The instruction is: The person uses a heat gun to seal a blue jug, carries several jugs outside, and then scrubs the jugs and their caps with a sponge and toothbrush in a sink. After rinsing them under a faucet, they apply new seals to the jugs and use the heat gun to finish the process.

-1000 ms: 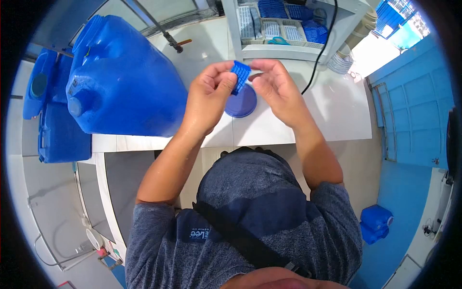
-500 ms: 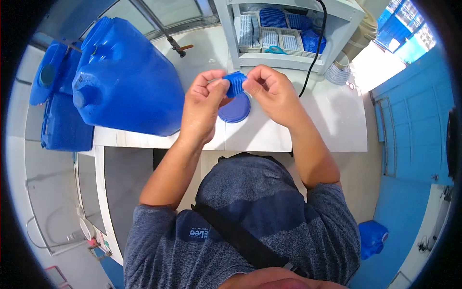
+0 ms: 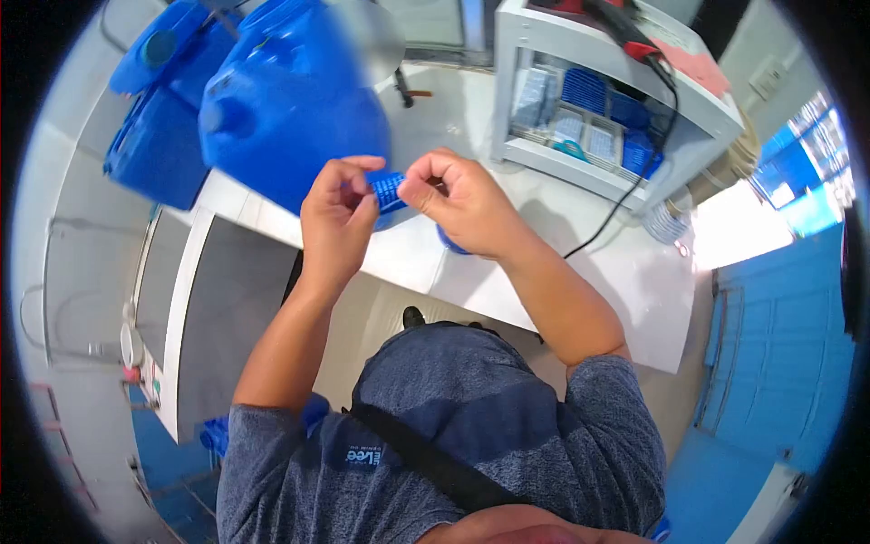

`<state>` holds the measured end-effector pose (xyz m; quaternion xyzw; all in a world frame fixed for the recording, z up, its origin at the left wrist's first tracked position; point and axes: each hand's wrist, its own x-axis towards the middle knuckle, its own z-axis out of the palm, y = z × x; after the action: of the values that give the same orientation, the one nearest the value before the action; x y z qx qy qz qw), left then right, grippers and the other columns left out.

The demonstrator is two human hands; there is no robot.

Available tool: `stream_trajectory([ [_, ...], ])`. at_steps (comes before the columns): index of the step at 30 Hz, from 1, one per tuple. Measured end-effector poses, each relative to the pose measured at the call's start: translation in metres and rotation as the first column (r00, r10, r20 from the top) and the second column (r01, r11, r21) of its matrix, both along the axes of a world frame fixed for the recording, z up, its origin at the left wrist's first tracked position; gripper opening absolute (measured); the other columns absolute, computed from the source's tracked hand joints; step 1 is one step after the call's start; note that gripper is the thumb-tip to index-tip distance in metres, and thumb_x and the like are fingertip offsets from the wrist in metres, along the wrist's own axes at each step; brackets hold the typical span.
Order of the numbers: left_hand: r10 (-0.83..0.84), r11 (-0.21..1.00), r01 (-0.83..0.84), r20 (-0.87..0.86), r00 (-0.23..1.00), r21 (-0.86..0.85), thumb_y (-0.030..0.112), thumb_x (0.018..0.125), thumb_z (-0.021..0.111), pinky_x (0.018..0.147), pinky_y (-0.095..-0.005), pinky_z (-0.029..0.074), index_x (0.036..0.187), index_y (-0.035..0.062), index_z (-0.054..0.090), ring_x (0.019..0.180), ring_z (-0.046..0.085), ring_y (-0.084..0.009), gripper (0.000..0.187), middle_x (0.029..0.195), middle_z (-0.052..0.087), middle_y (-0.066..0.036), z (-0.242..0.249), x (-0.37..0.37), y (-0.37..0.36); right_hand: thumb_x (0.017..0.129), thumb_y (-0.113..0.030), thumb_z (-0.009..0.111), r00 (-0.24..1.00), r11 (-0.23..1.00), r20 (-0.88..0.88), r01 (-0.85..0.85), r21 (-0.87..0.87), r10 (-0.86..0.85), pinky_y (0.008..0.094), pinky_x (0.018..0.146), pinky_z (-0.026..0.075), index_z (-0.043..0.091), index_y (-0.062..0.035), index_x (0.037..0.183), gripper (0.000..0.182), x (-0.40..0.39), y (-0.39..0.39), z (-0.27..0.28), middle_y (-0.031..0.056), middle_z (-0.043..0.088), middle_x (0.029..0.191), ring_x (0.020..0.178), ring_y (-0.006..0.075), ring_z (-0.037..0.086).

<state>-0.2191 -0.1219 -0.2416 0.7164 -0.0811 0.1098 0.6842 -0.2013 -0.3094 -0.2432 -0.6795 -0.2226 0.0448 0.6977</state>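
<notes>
A small blue piece with rows of pale print (image 3: 388, 190) hangs between my two hands above the white counter. My right hand (image 3: 453, 204) pinches its right end between thumb and fingers. At its left end is my left hand (image 3: 343, 204), with the fingers curled and the thumb raised; the fingertips are beside the piece, and contact is hard to make out. Partly hidden behind my right hand lies a round blue lid (image 3: 448, 241) on the counter.
Large blue jugs (image 3: 290, 127) stand at the left on the counter (image 3: 625, 299). A white shelf unit (image 3: 625, 59) at the back right holds baskets of blue and white packs (image 3: 589, 89). A black cable (image 3: 625, 210) hangs down to the counter.
The view has turned, so counter and shelf appear tilted. My hands and the blue piece have moved left, off the lid and nearer the jugs. My left fingers have loosened from the piece.
</notes>
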Motion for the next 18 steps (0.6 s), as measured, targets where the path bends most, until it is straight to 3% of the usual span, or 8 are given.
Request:
stream_trajectory([
  [1, 0.015, 0.984, -0.048, 0.189, 0.982, 0.173, -0.005, 0.091, 0.065, 0.073, -0.0255, 0.055, 0.094, 0.0031, 0.053, 0.086, 0.065, -0.0107, 0.015, 0.118, 0.065, -0.011, -0.005, -0.001, 0.011, 0.095, -0.028, 0.073, 0.997, 0.997, -0.049, -0.063, 0.039, 0.065, 0.0286, 0.075, 0.05, 0.067, -0.0009, 0.094, 0.027, 0.002, 0.003, 0.001, 0.0055, 0.058, 0.095, 0.081, 0.0124, 0.058],
  [5, 0.014, 0.994, -0.051, -0.363, 0.932, -0.092, 0.012, 0.095, 0.071, 0.072, -0.0262, 0.055, 0.107, 0.0021, 0.067, 0.084, 0.064, -0.01, 0.016, 0.103, 0.069, -0.007, 0.031, -0.02, 0.01, 0.095, -0.026, 0.074, 0.996, 0.975, -0.069, -0.048, 0.216, 0.064, 0.0253, 0.071, 0.047, 0.067, -0.0024, 0.093, 0.025, 0.008, 0.026, -0.01, 0.0018, 0.063, 0.09, 0.081, 0.0078, 0.057],
  [7, -0.024, 0.986, -0.05, -0.43, 0.903, -0.159, 0.014, 0.095, 0.07, 0.072, -0.0268, 0.055, 0.109, 0.0024, 0.068, 0.083, 0.064, -0.0098, 0.018, 0.101, 0.069, -0.006, 0.033, -0.021, 0.026, 0.094, -0.026, 0.075, 0.994, 0.974, -0.079, -0.062, 0.22, 0.081, 0.0235, 0.071, 0.046, 0.067, -0.0029, 0.092, 0.024, 0.009, 0.034, -0.009, 0.0009, 0.065, 0.089, 0.08, 0.0061, 0.056],
  [9, -0.077, 0.973, -0.042, -0.493, 0.867, -0.227, 0.015, 0.096, 0.07, 0.071, -0.0273, 0.056, 0.111, 0.0028, 0.069, 0.082, 0.064, -0.0097, 0.02, 0.098, 0.069, -0.004, 0.037, -0.023, 0.042, 0.092, -0.032, 0.077, 0.998, 0.999, -0.049, -0.044, 0.013, 0.045, 0.0267, 0.073, 0.048, 0.067, -0.0037, 0.095, 0.03, 0.008, 0.037, 0.003, 0.0024, 0.063, 0.09, 0.082, 0.0089, 0.056],
  [11, 0.03, 0.996, -0.047, -0.218, 0.976, -0.071, 0.014, 0.094, 0.071, 0.07, -0.0267, 0.055, 0.111, 0.0014, 0.068, 0.079, 0.064, -0.0092, 0.021, 0.094, 0.068, -0.004, 0.055, -0.025, 0.062, 0.087, -0.04, 0.08, 0.888, 0.966, 0.436, 0.225, -0.13, -0.148, 0.0336, 0.078, 0.049, 0.067, -0.0056, 0.098, 0.038, 0.015, 0.028, 0.032, 0.0061, 0.061, 0.093, 0.089, 0.0163, 0.06],
  [13, 0.218, 0.969, -0.227, 0.102, 0.971, 0.093, 0.01, 0.09, 0.074, 0.067, -0.0258, 0.055, 0.111, -0.0015, 0.068, 0.072, 0.064, -0.0104, 0.025, 0.092, 0.068, -0.006, 0.085, -0.023, 0.097, 0.082, -0.045, 0.081, 0.616, 0.783, 0.726, 0.596, -0.177, -0.305, 0.0398, 0.084, 0.049, 0.067, -0.0065, 0.103, 0.046, 0.042, -0.005, 0.078, 0.0116, 0.061, 0.097, 0.097, 0.0266, 0.062],
  [15, 0.305, 0.921, -0.349, 0.241, 0.921, 0.17, 0.018, 0.096, 0.068, 0.073, -0.0287, 0.057, 0.118, 0.0022, 0.066, 0.089, 0.066, -0.0118, 0.028, 0.106, 0.069, -0.006, 0.113, -0.009, 0.15, 0.086, -0.04, 0.076, 0.434, 0.433, 0.866, 0.85, -0.301, -0.25, 0.042, 0.091, 0.05, 0.068, -0.0045, 0.11, 0.043, 0.081, -0.061, 0.13, 0.0187, 0.065, 0.111, 0.102, 0.0358, 0.063],
  [18, 0.409, 0.817, -0.454, 0.199, 0.891, 0.355, 0.025, 0.094, 0.071, 0.079, -0.0283, 0.055, 0.119, 0.0002, 0.066, 0.093, 0.067, -0.0143, 0.036, 0.109, 0.07, -0.007, 0.147, 0.012, 0.185, 0.086, -0.043, 0.069, 0.498, -0.176, 0.845, 0.83, -0.53, -0.197, 0.0458, 0.092, 0.052, 0.069, -0.0022, 0.115, 0.05, 0.169, -0.157, 0.159, 0.025, 0.069, 0.114, 0.105, 0.0396, 0.067],
])
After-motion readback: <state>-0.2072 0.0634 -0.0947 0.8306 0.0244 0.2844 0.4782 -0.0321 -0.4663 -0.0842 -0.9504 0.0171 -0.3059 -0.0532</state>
